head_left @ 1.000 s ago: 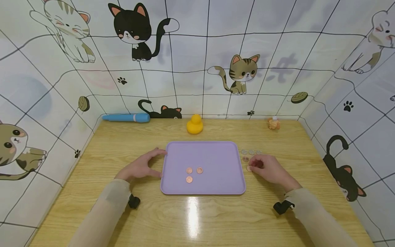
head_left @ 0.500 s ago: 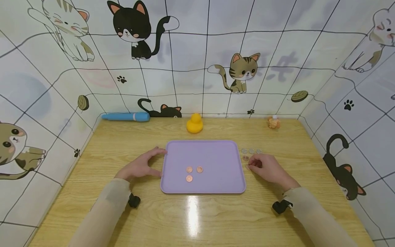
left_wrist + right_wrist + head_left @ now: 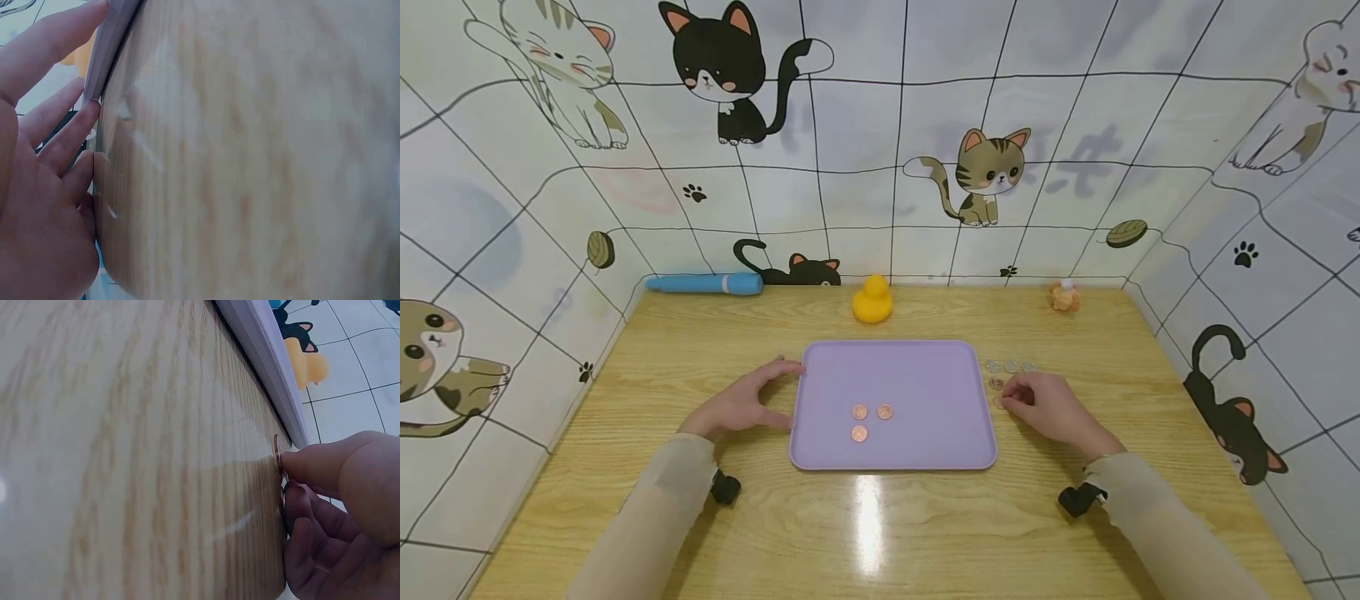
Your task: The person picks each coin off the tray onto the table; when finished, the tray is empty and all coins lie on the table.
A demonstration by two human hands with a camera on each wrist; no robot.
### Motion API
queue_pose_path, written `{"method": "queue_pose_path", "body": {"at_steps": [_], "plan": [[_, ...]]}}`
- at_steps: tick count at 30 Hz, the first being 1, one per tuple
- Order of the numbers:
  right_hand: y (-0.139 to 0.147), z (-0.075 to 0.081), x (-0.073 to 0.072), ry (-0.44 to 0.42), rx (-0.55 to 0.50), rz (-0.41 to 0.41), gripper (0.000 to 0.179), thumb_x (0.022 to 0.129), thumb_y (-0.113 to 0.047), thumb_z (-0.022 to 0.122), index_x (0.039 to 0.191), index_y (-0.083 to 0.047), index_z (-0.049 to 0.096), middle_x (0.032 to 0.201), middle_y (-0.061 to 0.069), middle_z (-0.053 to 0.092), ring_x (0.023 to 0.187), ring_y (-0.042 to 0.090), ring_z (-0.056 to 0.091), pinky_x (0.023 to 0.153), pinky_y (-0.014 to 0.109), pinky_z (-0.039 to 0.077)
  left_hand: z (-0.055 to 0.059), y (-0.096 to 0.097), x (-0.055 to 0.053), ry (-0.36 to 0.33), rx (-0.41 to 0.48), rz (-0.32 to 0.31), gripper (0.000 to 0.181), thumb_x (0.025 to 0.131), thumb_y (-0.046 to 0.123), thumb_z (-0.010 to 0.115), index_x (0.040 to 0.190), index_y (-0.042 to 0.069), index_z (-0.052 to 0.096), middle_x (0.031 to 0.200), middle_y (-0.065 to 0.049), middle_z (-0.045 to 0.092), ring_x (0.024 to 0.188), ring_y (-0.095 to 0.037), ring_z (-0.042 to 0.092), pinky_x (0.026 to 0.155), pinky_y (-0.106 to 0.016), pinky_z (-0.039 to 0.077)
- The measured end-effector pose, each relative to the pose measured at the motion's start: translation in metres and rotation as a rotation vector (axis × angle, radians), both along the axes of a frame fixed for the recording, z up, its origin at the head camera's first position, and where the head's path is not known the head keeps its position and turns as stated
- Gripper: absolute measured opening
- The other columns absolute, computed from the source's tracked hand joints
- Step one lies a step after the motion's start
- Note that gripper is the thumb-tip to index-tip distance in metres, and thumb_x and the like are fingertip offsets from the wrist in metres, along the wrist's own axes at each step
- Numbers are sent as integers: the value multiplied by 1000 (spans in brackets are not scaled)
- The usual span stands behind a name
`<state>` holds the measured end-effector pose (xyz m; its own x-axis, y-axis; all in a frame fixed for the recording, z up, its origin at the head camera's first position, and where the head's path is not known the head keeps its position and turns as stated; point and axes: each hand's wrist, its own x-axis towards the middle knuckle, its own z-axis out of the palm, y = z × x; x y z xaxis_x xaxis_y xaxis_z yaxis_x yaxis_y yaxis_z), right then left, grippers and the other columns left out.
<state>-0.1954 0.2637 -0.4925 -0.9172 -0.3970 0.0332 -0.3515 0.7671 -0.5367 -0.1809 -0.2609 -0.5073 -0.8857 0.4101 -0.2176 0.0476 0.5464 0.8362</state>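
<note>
My left hand (image 3: 741, 402) lies at the left side of the lilac tray (image 3: 925, 392), thumb and forefinger spread along its rim. In the left wrist view, fingertips (image 3: 94, 109) meet the tray's edge. On the tray lie three copper coins (image 3: 860, 412). Just right of the tray, my right hand (image 3: 1048, 412) pinches a copper coin (image 3: 278, 453) between thumb and curled fingers, low at the tabletop. The thumb hides part of that coin. Beyond the fingertips lie another copper coin (image 3: 997, 383) and a row of three silvery coins (image 3: 1011, 367).
A yellow rubber duck (image 3: 872, 300) stands behind the tray. A blue stick-shaped object (image 3: 703, 284) lies at the back left, and a small orange figure (image 3: 1064, 297) stands at the back right. Cat-patterned cloth walls (image 3: 865, 125) enclose the wooden table (image 3: 760, 533).
My right hand has shifted slightly left and away from me, with the copper coin at its fingertips sliding towards the other copper coin. The left hand stays at the tray's edge.
</note>
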Motion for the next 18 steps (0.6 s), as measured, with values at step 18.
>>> {"method": "queue_pose_path", "body": {"at_steps": [18], "plan": [[1,4,-4,-56,-96,-23,3,100,-15,74,99,-12,74,84,-3,72,75,13,62,63,25,52,-1,-1,0,5,10,-3,84,79,28,94,152,29,52,175,-9,21,162,-40,1,125,-71,2]]}}
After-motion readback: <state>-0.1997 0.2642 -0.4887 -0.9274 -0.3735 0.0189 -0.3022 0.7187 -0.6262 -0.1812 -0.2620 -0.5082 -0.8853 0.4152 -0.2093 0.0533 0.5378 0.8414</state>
